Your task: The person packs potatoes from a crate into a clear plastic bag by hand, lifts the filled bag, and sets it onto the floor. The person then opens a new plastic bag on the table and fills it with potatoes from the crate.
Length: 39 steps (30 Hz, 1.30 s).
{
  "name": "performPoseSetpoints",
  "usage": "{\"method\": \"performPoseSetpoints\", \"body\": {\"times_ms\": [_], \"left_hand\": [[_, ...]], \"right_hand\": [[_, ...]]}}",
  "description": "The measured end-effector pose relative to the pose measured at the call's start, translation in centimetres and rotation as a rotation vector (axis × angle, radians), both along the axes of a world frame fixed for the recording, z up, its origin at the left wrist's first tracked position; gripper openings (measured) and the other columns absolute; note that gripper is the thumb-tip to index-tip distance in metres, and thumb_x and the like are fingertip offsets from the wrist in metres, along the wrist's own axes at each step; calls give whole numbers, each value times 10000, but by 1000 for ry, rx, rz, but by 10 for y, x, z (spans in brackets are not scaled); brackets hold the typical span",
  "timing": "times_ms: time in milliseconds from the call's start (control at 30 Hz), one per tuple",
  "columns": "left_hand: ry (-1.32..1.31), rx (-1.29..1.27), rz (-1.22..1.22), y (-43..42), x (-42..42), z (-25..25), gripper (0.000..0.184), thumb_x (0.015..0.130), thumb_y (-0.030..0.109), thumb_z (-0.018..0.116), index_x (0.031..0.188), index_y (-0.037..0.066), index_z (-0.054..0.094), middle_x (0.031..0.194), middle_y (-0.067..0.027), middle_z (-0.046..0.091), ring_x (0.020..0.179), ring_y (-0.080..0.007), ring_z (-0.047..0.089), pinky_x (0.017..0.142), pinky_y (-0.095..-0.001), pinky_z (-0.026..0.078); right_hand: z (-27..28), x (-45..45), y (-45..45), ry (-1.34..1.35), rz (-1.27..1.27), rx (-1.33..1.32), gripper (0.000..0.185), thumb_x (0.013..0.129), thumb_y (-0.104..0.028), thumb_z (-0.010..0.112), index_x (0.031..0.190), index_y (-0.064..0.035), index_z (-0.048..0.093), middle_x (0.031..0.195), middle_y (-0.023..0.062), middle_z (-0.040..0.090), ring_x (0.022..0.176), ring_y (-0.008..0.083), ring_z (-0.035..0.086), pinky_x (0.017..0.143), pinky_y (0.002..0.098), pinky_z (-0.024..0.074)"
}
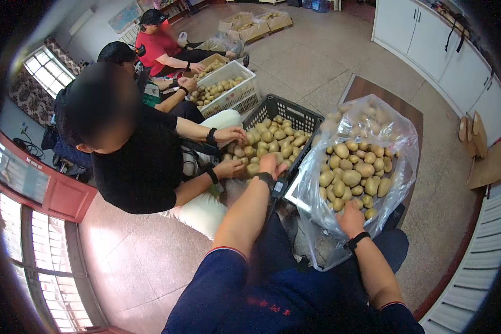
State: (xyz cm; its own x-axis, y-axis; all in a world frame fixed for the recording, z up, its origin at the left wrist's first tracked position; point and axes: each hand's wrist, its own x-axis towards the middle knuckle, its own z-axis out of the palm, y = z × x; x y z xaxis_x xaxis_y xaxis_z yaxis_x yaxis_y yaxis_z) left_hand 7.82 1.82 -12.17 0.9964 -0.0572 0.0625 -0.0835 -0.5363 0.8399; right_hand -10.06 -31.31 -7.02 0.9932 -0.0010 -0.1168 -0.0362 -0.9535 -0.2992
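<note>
My left hand (pixel 271 165) reaches down into a black plastic crate (pixel 312 114), its fingers partly spread over oval, yellow-brown fruits that look like kiwifruit (pixel 275 136). No fruit shows clearly in its grasp. On my right, a clear plastic bag (pixel 403 172) stands open, filled with more kiwifruit (pixel 351 178) of mixed sizes. My right hand (pixel 350 219) is at the bag's near side, with fingers curled against a kiwifruit at the edge of the heap. The hand itself partly hides that fruit.
A co-worker in a black shirt (pixel 142 161) sits at my left, both hands at the same crate. Beyond, two more people work beside a white crate (pixel 245 92) and a carton of fruit. Bag-lined boxes (pixel 256 28) stand farther back. White cabinets (pixel 428 33) line the right.
</note>
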Motion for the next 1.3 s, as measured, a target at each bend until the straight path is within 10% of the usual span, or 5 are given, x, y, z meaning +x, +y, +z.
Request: {"method": "performPoseSetpoints", "body": {"times_ms": [67, 267, 600, 767, 1300], "left_hand": [[545, -1078, 496, -21, -5, 46, 187, 896, 107, 482, 1069, 49, 524, 1046, -105, 531, 899, -249, 577, 608, -351, 601], [-42, 173, 69, 11, 0, -10, 274, 829, 249, 606, 968, 16, 565, 997, -171, 568, 912, -323, 583, 684, -404, 549], [-143, 393, -96, 36, 31, -94, 305, 895, 102, 473, 1199, 127, 500, 1183, -66, 500, 1023, -243, 520, 684, -363, 563], [416, -1092, 557, -14, 7, 1, 362, 892, 126, 473, 1252, 150, 449, 1164, -69, 506, 971, -235, 547, 648, -355, 564], [381, -971, 431, -26, -19, 55, 174, 914, 113, 494, 1050, 8, 522, 771, -94, 556, 645, -200, 577, 526, -330, 536]], "right_hand": [[4, -1, 0, 26, -22, 7, 466, 727, -269, 740, 1061, -16, 536, 1167, 202, 535, 905, 399, 622, 775, 475, 517], [2, -3, -1, -40, -13, 18, 413, 728, -289, 756, 984, -18, 577, 1072, 186, 580, 888, 370, 635, 741, 474, 522], [-8, -1, -7, 15, -65, 113, 481, 706, -253, 759, 1101, -38, 588, 1078, 185, 612, 952, 372, 617, 815, 452, 505], [1, -6, -3, -97, -84, 216, 391, 691, -178, 744, 1018, -28, 592, 1073, 196, 592, 991, 379, 583, 831, 449, 484], [-42, 5, -31, -183, -114, 434, 213, 804, -38, 629, 1010, -1, 589, 1045, 176, 593, 1005, 369, 548, 914, 401, 424]]}}
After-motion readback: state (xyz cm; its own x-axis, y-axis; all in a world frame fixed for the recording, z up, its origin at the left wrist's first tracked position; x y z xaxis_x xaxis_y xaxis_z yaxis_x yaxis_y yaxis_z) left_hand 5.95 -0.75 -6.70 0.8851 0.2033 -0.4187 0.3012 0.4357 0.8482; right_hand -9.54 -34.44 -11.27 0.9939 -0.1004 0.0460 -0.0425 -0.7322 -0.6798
